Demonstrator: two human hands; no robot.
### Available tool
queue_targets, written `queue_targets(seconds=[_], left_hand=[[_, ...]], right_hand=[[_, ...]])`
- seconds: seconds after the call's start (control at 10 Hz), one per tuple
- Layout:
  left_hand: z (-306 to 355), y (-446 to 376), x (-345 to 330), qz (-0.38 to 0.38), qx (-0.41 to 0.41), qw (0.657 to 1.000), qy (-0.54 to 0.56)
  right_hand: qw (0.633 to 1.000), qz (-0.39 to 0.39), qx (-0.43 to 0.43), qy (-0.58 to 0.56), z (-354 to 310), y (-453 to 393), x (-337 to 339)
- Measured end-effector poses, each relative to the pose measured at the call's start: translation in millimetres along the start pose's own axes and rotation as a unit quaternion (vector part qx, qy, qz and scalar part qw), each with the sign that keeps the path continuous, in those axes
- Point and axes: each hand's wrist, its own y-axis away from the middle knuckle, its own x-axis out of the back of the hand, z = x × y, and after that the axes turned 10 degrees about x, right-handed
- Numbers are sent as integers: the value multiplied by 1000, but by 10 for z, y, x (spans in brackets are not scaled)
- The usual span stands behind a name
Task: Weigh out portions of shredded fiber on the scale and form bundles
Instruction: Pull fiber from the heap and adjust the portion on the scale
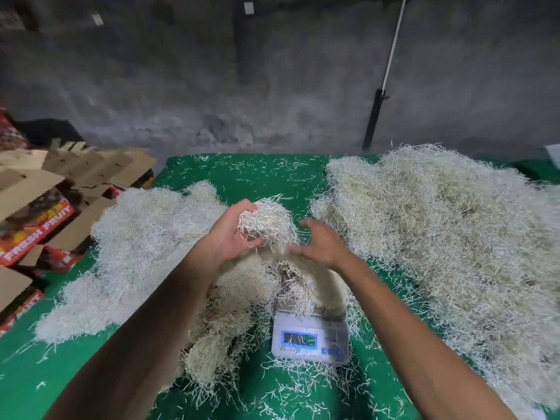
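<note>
Head view: the left hand [230,234] holds up a clump of shredded fiber [266,221], fingers and thumb curled round its near-left side. The clump is a rough ball of pale cream-white strands poking out every way, with no clear long axis, raised above the scale [310,338] and slightly beyond it. The right hand [321,244] hovers just beside the clump on its right, fingers spread and loosely bent, gripping nothing; whether its fingertips touch the strands cannot be told, since it is blurred. A portion of fiber [303,286] is heaped on the scale's platform, hiding it, with strands spilling over the front edge. The scale's blue-framed display faces the person; its digits are unreadable. The scale sits on a green-covered worktop [260,174] littered with loose strands. A large fiber pile [448,237] lies to the right, a flatter whiter pile [145,247] to the left. Flattened cartons [39,225] printed "FRESH FRUIT" are stacked at far left
</note>
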Motion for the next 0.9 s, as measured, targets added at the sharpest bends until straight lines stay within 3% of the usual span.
queue_targets(seconds=[0.1,0.2,0.3,0.4,0.5,0.6,0.7,0.8,0.9], left_hand=[[66,-41,-84,-8,17,995,102],[48,-27,-219,-8,-16,1000,5],[51,-5,-307,6,-6,999,36],[49,19,-357,-35,18,997,68],[-6,99,-355,-36,35,996,80],[-35,78,-140,-24,44,980,194],[12,87,170,60,11,971,231],[-76,61,262,90,32,958,272],[-310,19,207,121,34,976,180]], right_hand=[[970,81,41,-227,-282,-23,171],[954,115,51,-271,-452,-70,206],[942,158,-7,-296,-441,-160,210],[932,182,-71,-305,-361,-237,249],[906,231,-134,-329,-222,-318,322],[862,307,-231,-332,125,-294,527],[851,318,-253,-332,485,-166,687],[851,307,-221,-364,611,-64,632],[885,232,-192,-356,611,46,436]])
